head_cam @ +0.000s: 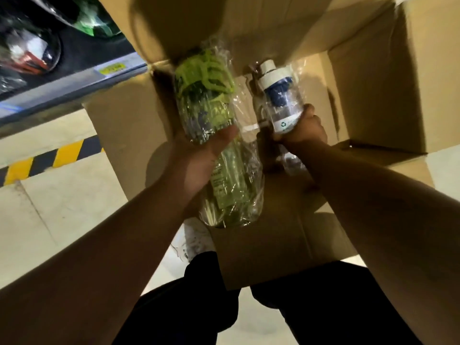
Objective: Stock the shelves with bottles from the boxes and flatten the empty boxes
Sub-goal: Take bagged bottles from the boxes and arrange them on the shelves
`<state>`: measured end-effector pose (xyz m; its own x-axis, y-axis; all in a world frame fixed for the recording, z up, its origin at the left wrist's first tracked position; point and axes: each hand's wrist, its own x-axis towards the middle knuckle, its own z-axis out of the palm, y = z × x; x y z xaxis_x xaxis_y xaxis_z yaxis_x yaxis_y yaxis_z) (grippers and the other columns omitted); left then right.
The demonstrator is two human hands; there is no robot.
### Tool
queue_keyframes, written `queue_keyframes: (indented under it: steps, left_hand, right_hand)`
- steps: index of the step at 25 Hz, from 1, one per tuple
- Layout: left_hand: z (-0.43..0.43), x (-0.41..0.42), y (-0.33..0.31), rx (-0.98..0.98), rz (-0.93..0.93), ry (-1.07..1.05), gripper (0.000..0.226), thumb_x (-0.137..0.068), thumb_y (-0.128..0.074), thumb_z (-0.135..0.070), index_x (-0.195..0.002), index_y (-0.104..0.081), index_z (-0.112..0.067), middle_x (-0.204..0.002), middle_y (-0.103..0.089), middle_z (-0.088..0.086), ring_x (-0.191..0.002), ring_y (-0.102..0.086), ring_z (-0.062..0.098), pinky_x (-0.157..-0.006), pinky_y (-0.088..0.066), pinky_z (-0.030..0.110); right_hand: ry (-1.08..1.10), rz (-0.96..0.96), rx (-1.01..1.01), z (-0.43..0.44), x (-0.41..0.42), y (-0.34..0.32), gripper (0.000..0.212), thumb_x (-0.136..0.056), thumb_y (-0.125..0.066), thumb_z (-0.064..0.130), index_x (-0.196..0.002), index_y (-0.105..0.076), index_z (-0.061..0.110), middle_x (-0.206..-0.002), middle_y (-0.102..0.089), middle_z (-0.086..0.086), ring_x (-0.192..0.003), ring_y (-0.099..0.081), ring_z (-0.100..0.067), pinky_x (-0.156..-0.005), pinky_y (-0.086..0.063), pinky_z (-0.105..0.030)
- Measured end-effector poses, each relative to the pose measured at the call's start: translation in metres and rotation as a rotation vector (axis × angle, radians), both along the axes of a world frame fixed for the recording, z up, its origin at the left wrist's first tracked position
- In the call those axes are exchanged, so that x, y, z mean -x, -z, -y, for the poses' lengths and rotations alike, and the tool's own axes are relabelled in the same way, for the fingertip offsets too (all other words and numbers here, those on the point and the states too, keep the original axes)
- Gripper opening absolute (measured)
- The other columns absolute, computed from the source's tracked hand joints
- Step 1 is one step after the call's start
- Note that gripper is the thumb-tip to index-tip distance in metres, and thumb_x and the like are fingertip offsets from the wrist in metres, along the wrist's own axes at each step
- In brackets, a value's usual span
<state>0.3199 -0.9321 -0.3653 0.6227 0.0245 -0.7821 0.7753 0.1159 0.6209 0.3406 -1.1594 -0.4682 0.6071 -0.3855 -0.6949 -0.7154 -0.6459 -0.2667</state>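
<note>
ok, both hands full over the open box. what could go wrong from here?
1. The green bottle sits in loose, glossy wrap on the left hand; it could slide inside the wrap and fall.
2. The right hand holds the white-capped bottle only by its base end, so it might tip out.
3. The box has a flap spread against the person's legs; turning toward the shelf could snag it.

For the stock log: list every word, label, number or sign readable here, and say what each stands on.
No word or number is legible.
Recycling-arrows sign: white label of the white-capped bottle in the right hand; print beside it blurred.
Yellow tag on the shelf edge: blurred.
Print on the green bottle in the left hand: blurred.
Yellow-black warning stripe on the floor: no text.
</note>
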Motion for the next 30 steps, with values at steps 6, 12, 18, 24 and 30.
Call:
queue_keyframes:
  steps: [6,12,18,24,30]
  left_hand:
    - [0.004,-0.006,-0.086,-0.048,-0.026,-0.015,0.087,-0.059,-0.089,-0.041,-0.134,-0.055,-0.012,-0.116,-0.072,0.008,-0.101,-0.072,0.023,-0.09,-0.057,0.048]
    - [-0.008,-0.005,-0.26,-0.035,0.058,-0.059,0.051,-0.078,-0.083,-0.009,-0.122,-0.057,-0.011,-0.105,-0.072,-0.002,-0.089,-0.071,0.008,-0.074,-0.053,0.019]
    - [-0.041,0.027,-0.471,-0.041,0.196,-0.086,0.047,-0.084,-0.075,-0.005,-0.126,-0.053,-0.008,-0.108,-0.072,0.002,-0.08,-0.069,-0.001,-0.068,-0.053,0.011]
    - [-0.072,0.068,-0.654,-0.068,0.382,-0.383,0.07,-0.085,-0.08,-0.027,-0.143,-0.042,-0.019,-0.129,-0.065,0.016,-0.103,-0.071,0.026,-0.091,-0.057,0.048]
    - [-0.104,0.102,-0.795,-0.336,0.627,-0.463,0.077,-0.064,-0.09,-0.035,-0.131,-0.053,-0.028,-0.111,-0.074,-0.003,-0.099,-0.072,0.013,-0.087,-0.057,0.035]
  right_hand:
    - [-0.019,0.119,-0.166,-0.013,0.012,-0.128,0.089,-0.07,-0.086,0.039,-0.138,-0.032,0.016,-0.113,-0.051,0.003,-0.101,-0.054,-0.018,-0.082,-0.046,-0.032]
    - [0.133,0.313,-0.513,-0.032,0.036,-0.352,0.072,-0.064,-0.091,0.034,-0.127,-0.056,0.033,-0.116,-0.068,0.002,-0.103,-0.068,-0.016,-0.089,-0.058,-0.041]
    - [-0.003,0.43,-0.676,-0.067,0.041,-0.577,0.061,-0.063,-0.091,0.014,-0.114,-0.059,0.024,-0.098,-0.073,0.004,-0.085,-0.071,-0.005,-0.068,-0.055,-0.017]
    - [-0.249,0.482,-0.825,-0.104,0.032,-0.737,0.077,-0.062,-0.093,0.029,-0.125,-0.049,0.027,-0.1,-0.069,0.008,-0.086,-0.068,-0.001,-0.067,-0.053,-0.015]
    - [-0.598,0.683,-1.063,-0.156,0.022,-0.881,0.064,-0.058,-0.094,0.014,-0.114,-0.064,0.017,-0.096,-0.076,0.006,-0.089,-0.072,-0.008,-0.072,-0.055,-0.02]
